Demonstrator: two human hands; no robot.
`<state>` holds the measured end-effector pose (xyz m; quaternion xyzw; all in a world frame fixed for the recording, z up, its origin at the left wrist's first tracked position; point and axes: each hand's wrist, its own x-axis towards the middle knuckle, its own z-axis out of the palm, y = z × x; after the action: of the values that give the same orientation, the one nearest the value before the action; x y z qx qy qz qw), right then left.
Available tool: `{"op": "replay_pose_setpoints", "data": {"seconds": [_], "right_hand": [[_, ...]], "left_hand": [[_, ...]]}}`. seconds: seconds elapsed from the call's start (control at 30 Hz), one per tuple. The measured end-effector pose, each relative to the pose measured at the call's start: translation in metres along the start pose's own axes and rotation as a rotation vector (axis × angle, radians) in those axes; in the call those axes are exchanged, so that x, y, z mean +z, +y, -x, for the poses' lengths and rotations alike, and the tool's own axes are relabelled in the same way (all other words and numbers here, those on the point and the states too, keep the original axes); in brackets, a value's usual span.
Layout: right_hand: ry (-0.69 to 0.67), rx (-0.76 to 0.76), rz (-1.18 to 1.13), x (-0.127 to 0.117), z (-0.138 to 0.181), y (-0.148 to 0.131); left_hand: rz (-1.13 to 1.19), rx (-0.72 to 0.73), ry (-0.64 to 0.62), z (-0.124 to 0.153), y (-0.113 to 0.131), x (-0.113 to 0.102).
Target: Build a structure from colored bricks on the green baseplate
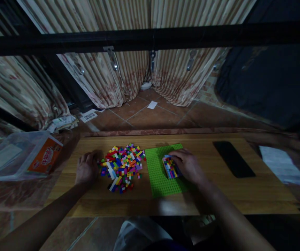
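Curtains [108, 75] hang beyond a wooden counter [139, 208]. On its green baseplate [155, 176] sits 1 brick block [171, 169], long axis running roughly away from the person. The right hand [189, 164], partly closed, grips its right side. The loose bricks [125, 162] lie left of that, nearer the left hand [87, 168], which curls just beside them, contents hidden.
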<state>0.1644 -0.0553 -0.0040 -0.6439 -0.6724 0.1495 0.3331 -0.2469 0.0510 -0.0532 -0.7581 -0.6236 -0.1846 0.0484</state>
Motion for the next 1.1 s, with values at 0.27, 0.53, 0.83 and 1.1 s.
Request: {"op": "replay_pose_setpoints", "data": {"seconds": [0.27, 0.53, 0.83, 1.1], "right_hand": [[-0.107, -0.061, -0.050, 0.002, -0.007, 0.000], [-0.160, 0.001, -0.080, -0.007, -0.012, 0.001], [-0.217, 0.054, -0.097, -0.009, -0.016, 0.006], [-0.266, 0.050, -0.056, -0.012, -0.023, 0.008]], "left_hand": [[-0.006, 0.017, -0.020, 0.000, 0.004, -0.004], [-0.008, -0.023, -0.015, 0.000, 0.004, -0.003], [0.006, -0.011, -0.002, 0.000, 0.004, -0.002], [-0.013, -0.019, -0.012, 0.000, 0.002, 0.000]]}}
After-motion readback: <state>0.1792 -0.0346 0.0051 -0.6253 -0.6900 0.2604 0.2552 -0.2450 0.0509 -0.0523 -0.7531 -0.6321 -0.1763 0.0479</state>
